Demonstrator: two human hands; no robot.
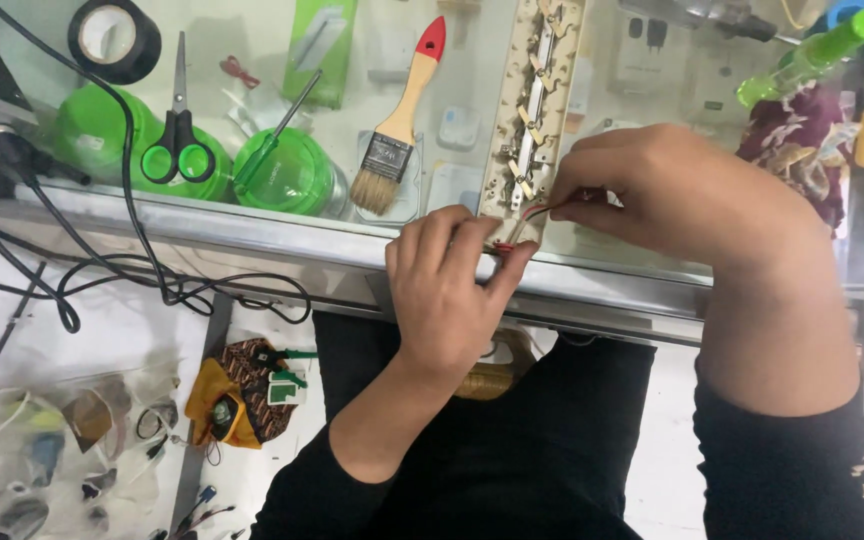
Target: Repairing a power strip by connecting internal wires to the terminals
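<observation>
Pinching a red wire (pixel 537 212), both hands (pixel 449 290) curl over the cream strip (pixel 532 105).

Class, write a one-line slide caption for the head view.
Both hands, left and right, pinch a red wire at a cream strip on a glass counter.

left hand (pixel 447 290), right hand (pixel 652 190), pinching red wire (pixel 535 211)

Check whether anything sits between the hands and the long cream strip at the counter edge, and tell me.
Nothing visible does. The left hand pinches a red part at the near end of the cream strip, and the right hand holds a thin red wire right beside it. The paintbrush lies apart, to the left.
</observation>
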